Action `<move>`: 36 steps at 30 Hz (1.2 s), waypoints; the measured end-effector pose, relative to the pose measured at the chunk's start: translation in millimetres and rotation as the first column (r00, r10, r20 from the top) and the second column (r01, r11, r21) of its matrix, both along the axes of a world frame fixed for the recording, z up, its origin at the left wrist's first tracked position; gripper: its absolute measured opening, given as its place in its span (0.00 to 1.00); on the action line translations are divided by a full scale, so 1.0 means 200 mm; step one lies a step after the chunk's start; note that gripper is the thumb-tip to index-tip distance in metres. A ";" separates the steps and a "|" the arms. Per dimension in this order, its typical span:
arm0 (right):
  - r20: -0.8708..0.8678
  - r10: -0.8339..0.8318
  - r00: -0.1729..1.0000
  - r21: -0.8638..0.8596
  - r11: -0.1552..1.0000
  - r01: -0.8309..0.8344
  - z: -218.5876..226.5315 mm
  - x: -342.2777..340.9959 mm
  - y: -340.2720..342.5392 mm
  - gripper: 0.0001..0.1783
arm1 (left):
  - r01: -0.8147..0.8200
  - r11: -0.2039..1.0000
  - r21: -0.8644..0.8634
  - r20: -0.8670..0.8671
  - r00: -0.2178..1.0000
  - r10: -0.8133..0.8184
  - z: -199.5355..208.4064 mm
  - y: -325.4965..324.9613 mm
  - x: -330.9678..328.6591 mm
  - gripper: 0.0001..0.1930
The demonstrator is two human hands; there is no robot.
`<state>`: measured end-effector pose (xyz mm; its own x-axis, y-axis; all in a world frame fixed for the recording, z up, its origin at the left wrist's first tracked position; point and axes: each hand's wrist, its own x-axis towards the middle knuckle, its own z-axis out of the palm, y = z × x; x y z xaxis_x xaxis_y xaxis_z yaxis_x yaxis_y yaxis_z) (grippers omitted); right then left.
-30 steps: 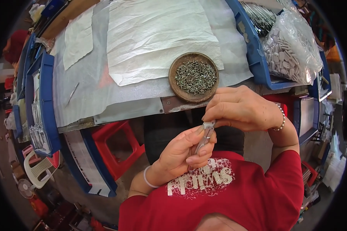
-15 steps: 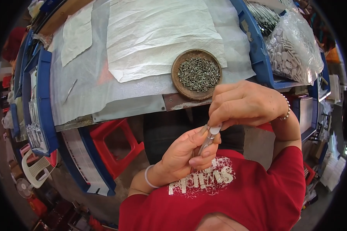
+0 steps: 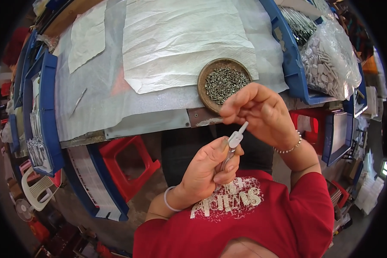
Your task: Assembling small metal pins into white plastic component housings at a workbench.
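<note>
My left hand (image 3: pixel 210 165) is closed round a slim silver metal piece (image 3: pixel 229 159), which tilts up to the right. On its upper end sits a small pale plastic tab (image 3: pixel 235 138), with a narrow pale tip (image 3: pixel 244 127) sticking out toward my other hand. My right hand (image 3: pixel 260 114) hovers just above that tip, at the near right rim of a round brown bowl (image 3: pixel 203 95). Its fingers are bent and apart, and I see nothing between them. Many small metal pins (image 3: pixel 224 82) fill the bowl; my right fingers hide part of them.
White paper (image 3: pixel 180 47) covers the worktable, with a thin metal piece (image 3: pixel 78 102) lying at left. A blue bin (image 3: pixel 294 64) at right holds metal strips and a clear bag of pale plastic tabs (image 3: pixel 327 64). Blue trays (image 3: pixel 49 94) and a red stool (image 3: pixel 127 165) stand left.
My right hand has come off the plastic tab, turned and moved left toward the bowl, its fingers loosening. The narrow tip now shows. My left hand keeps its hold, nearly in place.
</note>
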<state>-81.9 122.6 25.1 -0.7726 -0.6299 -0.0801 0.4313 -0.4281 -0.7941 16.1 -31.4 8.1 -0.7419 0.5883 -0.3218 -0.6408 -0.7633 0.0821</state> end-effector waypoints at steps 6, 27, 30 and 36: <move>0.283 -0.022 0.959 -0.127 0.990 0.061 0.06 0.02 -0.09 0.12 | 0.035 0.998 -0.050 0.006 0.999 -0.035 -0.01 0.02 0.03 0.15; 0.413 0.027 0.910 0.000 1.000 -0.030 0.04 -0.07 -0.15 0.12 | -0.048 0.939 0.340 0.057 0.998 0.030 -0.15 0.12 0.02 0.17; 0.404 0.060 0.913 0.017 0.997 -0.073 0.03 -0.10 -0.17 0.13 | -0.059 0.949 0.311 0.042 0.998 0.048 -0.15 0.11 0.01 0.17; 0.387 0.090 0.918 0.001 0.995 -0.098 0.04 -0.12 -0.19 0.13 | -0.088 0.950 0.299 0.036 0.996 0.080 -0.13 0.11 0.00 0.16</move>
<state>-105.0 85.2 33.4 -0.6165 -0.6933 -0.3732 0.7434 -0.3564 -0.5660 15.7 -9.6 -17.6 -0.7873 0.5962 -0.1572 -0.5724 -0.8015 -0.1731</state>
